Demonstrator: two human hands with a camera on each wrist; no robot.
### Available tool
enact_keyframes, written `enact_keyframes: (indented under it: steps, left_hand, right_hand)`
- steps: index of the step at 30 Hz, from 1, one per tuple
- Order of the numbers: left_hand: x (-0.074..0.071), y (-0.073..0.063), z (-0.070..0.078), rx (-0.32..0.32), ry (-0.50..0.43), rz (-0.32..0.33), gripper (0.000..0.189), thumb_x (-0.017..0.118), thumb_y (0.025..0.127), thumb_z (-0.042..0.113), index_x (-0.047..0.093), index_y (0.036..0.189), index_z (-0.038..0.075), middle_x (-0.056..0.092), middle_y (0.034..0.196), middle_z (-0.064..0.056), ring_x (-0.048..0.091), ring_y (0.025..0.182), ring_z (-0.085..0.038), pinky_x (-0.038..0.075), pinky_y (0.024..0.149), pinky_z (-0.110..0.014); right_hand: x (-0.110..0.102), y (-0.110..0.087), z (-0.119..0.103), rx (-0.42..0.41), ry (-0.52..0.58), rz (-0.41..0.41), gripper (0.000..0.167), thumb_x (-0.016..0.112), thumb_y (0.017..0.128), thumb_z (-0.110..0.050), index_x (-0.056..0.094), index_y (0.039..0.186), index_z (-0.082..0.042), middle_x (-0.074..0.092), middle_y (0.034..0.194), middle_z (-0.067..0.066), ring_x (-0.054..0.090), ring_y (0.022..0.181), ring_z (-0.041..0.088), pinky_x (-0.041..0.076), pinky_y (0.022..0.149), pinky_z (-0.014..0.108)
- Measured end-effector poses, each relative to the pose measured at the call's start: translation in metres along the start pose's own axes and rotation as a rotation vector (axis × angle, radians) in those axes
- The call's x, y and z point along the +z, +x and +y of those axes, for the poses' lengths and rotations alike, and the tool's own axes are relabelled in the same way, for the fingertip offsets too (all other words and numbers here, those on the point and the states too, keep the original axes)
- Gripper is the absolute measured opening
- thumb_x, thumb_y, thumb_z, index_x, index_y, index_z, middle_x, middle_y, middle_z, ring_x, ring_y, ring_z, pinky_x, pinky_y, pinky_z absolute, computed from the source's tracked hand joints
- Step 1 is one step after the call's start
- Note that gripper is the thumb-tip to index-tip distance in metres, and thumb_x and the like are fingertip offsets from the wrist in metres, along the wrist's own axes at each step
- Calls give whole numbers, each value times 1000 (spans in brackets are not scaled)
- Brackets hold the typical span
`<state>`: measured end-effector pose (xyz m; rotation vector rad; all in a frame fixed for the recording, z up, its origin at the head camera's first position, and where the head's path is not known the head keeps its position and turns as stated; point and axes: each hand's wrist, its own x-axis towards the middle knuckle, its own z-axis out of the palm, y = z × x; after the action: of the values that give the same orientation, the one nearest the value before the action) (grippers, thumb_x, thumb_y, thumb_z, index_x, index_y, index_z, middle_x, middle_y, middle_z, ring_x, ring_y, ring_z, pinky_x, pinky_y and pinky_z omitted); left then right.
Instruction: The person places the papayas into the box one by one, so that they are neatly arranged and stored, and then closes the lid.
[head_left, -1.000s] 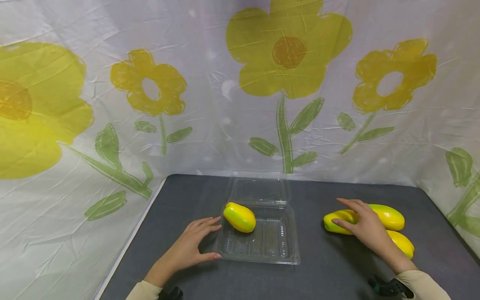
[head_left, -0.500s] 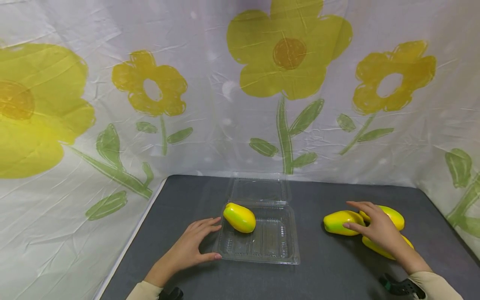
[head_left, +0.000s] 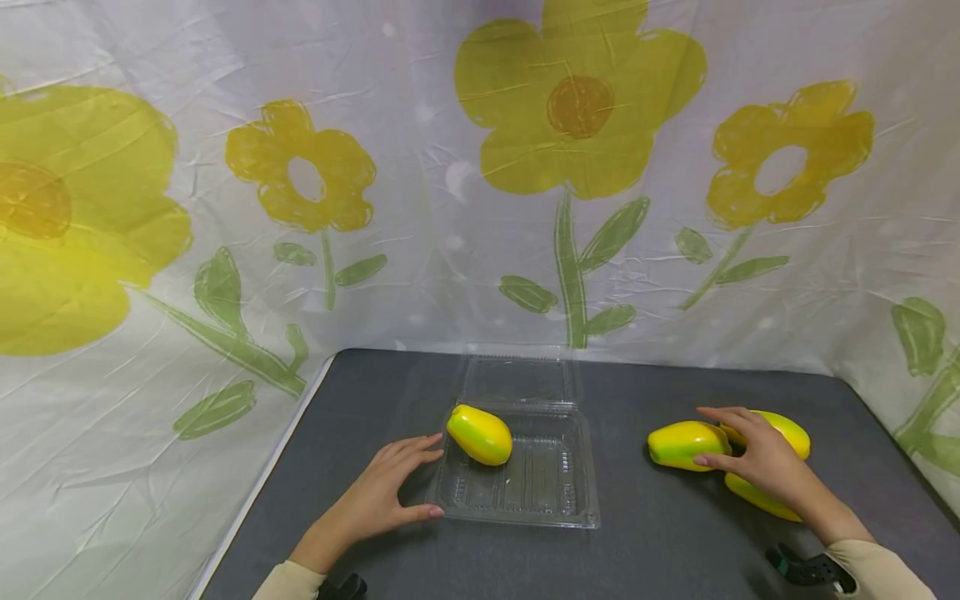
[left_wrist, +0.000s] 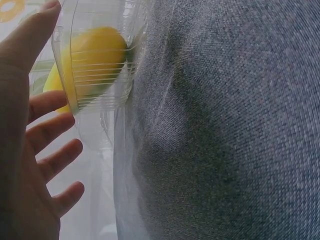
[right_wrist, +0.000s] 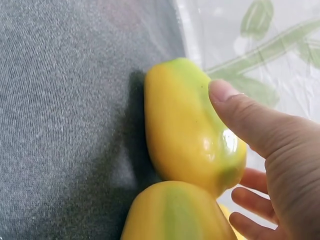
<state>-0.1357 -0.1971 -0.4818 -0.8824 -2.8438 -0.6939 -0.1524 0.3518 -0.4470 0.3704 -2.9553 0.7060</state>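
Note:
My left hand point(head_left: 375, 492) is at the left side of a clear plastic clamshell box point(head_left: 525, 521), thumb and fingertips at its rim. Inside the box's left part lies one yellow-green papaya point(head_left: 480, 435). In the left wrist view, the fingers point(left_wrist: 55, 160) are spread loosely beside the box wall point(left_wrist: 95, 80). My right hand point(head_left: 768, 458) hovers over the right end of another papaya point(head_left: 684, 445), thumb near its side. The right wrist view has the thumb point(right_wrist: 250, 117) at that papaya point(right_wrist: 180, 120); whether it touches is unclear. Two more papayas, rear point(head_left: 787, 433) and front point(head_left: 761, 496), are partly hidden.
The box's lid point(head_left: 517, 379) is folded back toward the rear edge of the dark grey table point(head_left: 622, 550). A flower-print cloth point(head_left: 420, 250) hangs behind and around the table.
My right hand has moved right and slightly toward me, off the left papaya's middle to its right end, exposing more of it. The papayas and my left hand stay put.

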Motion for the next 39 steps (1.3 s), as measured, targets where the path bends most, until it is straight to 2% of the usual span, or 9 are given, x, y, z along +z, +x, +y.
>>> enact_keyframes:
  steps: [15, 25, 39]
  left_hand:
    - [-1, 1, -1, 8, -18, 4, 86, 62, 77, 76, 55, 142, 20, 43, 157, 2, 43, 142, -30, 33, 113, -62]
    - [-1, 1, 0, -2, -15, -4, 85, 62, 77, 75, 55, 142, 20, 43, 157, 3, 42, 142, -29, 33, 113, -62]
    - [1, 0, -1, 15, -3, 18, 85, 61, 77, 76, 55, 141, 21, 43, 157, 3, 43, 141, -28, 34, 113, -61]
  right_hand:
    - [0, 1, 8, -7, -6, -34, 84, 81, 73, -53, 56, 138, -6, 59, 132, 25, 51, 121, 49, 44, 93, 66]
    - [1, 1, 6, -51, -37, -28, 80, 84, 71, -48, 60, 135, -6, 64, 119, 17, 60, 106, 37, 51, 85, 57]
    - [2, 1, 10, -80, -39, -9, 74, 87, 70, -39, 62, 132, -7, 65, 113, 13, 61, 101, 32, 52, 81, 51]
